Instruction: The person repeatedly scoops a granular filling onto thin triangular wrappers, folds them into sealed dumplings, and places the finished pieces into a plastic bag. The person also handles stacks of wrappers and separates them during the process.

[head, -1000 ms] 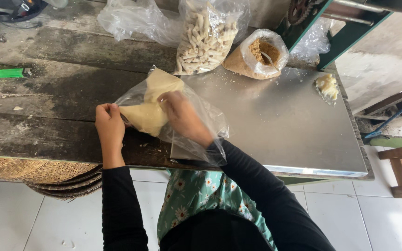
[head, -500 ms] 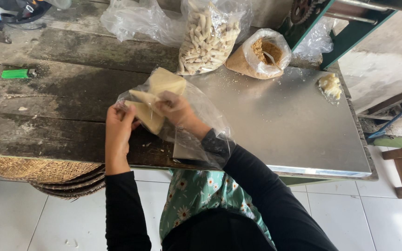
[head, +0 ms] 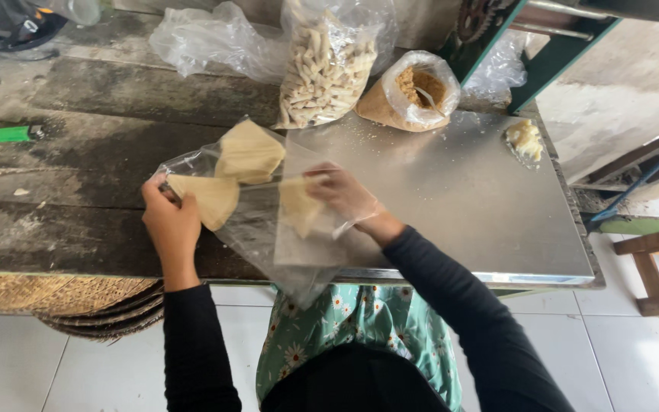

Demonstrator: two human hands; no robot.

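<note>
Clear plastic bag (head: pixel 268 229) held above table edge, long axis left to right. Left hand (head: pixel 169 221) pinches bag's left rim shut; right hand (head: pixel 345 198) inside bag, fingers gripping pale dough sheet (head: pixel 299 206).

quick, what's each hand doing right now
Left hand: closed, pinching the edge of the clear plastic bag.
Right hand: inside the bag, gripping a pale dough sheet.

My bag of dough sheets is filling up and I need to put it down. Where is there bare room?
The steel sheet is bare between your right hand and the dough lump. Dark wood is free between the green lighter and your left hand. The back is crowded: snack bag, crumb bag.
</note>
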